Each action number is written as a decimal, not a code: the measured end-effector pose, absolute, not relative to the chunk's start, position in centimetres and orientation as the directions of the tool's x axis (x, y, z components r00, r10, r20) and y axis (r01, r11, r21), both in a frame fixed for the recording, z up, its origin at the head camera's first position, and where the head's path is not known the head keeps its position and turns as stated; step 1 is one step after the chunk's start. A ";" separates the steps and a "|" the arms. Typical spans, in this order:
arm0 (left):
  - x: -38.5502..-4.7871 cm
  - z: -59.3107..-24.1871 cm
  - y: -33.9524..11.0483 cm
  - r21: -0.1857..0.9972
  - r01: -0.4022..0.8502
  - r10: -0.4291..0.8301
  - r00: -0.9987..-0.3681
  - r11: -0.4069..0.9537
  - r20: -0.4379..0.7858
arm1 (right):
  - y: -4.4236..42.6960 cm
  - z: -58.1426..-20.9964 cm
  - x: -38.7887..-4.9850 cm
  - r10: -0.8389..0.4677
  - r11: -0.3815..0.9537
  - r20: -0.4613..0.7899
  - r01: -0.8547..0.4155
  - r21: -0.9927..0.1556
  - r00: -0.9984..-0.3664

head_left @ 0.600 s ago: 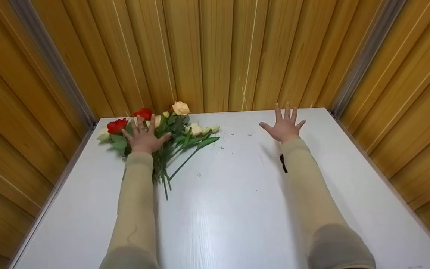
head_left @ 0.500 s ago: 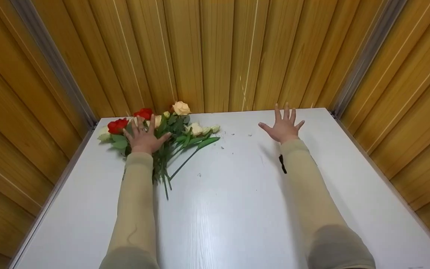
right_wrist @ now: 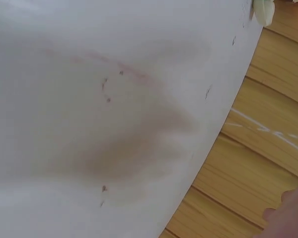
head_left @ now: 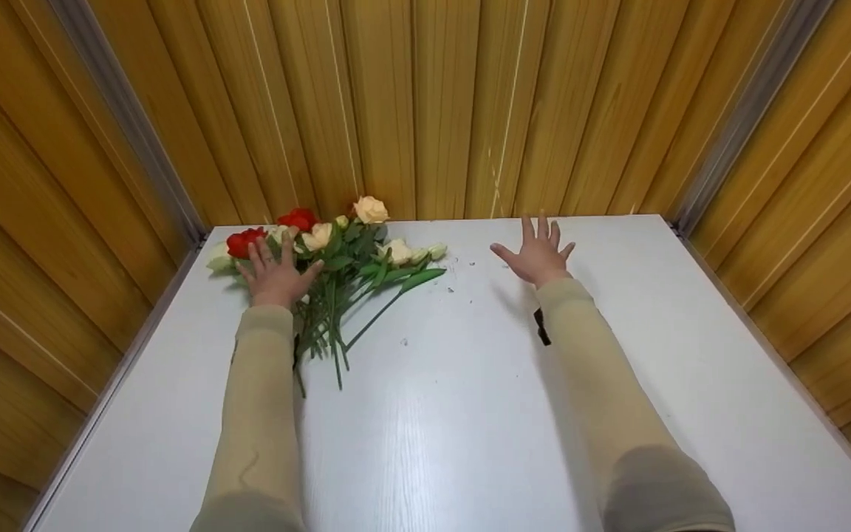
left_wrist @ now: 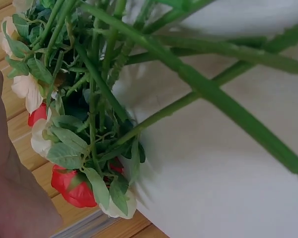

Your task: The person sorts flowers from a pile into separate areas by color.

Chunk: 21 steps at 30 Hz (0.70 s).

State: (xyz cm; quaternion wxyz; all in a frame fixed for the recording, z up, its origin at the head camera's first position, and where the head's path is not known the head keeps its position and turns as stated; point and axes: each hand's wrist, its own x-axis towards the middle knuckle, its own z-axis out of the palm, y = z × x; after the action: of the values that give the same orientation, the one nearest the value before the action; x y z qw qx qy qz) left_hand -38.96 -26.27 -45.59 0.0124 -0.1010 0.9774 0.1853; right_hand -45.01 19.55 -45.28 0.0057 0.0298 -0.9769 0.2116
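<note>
A loose bunch of flowers [head_left: 337, 258] lies at the back left of the white table, with red, cream and peach blooms and long green stems. Over its left part my left hand [head_left: 278, 281] is spread, fingers straight; it holds nothing, and the head view does not tell whether it touches the flowers. In the left wrist view, crossing stems [left_wrist: 203, 87] and a red bloom [left_wrist: 74, 187] lie beside the hand. My right hand [head_left: 538, 260] is spread above the table to the right of the flowers, holding nothing; its shadow falls on the tabletop in the right wrist view.
The white table [head_left: 411, 428] meets a wood-look panel wall [head_left: 440, 111] at its back edge, and similar panels flank both sides. Small dark specks [head_left: 450, 290] dot the tabletop right of the stems. A black strip [head_left: 541, 327] shows beside the right sleeve.
The head view has shifted a little, so the flowers appear farther right. Against them, my left hand has moved slightly left, uncovering more stems. My right hand has moved left, toward the flowers.
</note>
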 end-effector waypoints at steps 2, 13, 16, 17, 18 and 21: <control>-38.8 -45.7 -26.3 0.387 -0.203 -0.199 -0.979 0.899 -0.053 | 18.5 -45.6 -45.0 -0.071 0.897 0.017 -0.071 -0.436 -0.997; -37.6 -46.0 -23.6 0.556 -0.140 -0.287 -0.940 0.819 0.185 | 10.3 -47.1 -43.8 -0.220 0.830 -0.008 -0.183 -0.527 -0.975; -37.2 -45.8 -22.5 0.545 -0.191 -0.277 -0.958 0.817 0.080 | 8.1 -47.3 -42.9 -0.275 0.791 -0.014 -0.218 -0.572 -0.961; -36.9 -45.8 -22.2 0.530 -0.213 -0.270 -0.962 0.821 0.031 | 7.3 -47.4 -42.6 -0.291 0.777 -0.017 -0.226 -0.588 -0.957; -36.8 -45.8 -21.9 0.512 -0.232 -0.262 -0.965 0.827 -0.015 | 6.5 -47.5 -42.2 -0.305 0.758 -0.021 -0.229 -0.611 -0.952; -36.4 -46.0 -21.6 0.457 -0.271 -0.247 -0.963 0.847 -0.112 | 4.3 -48.1 -41.1 -0.334 0.696 -0.021 -0.231 -0.680 -0.942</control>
State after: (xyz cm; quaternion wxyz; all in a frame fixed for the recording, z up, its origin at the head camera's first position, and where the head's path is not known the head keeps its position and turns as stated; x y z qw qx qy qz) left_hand -36.37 -21.60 -45.97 0.0245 -0.1346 0.9607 0.2414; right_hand -41.12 4.35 -48.15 -0.0714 0.1539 -0.9180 0.3586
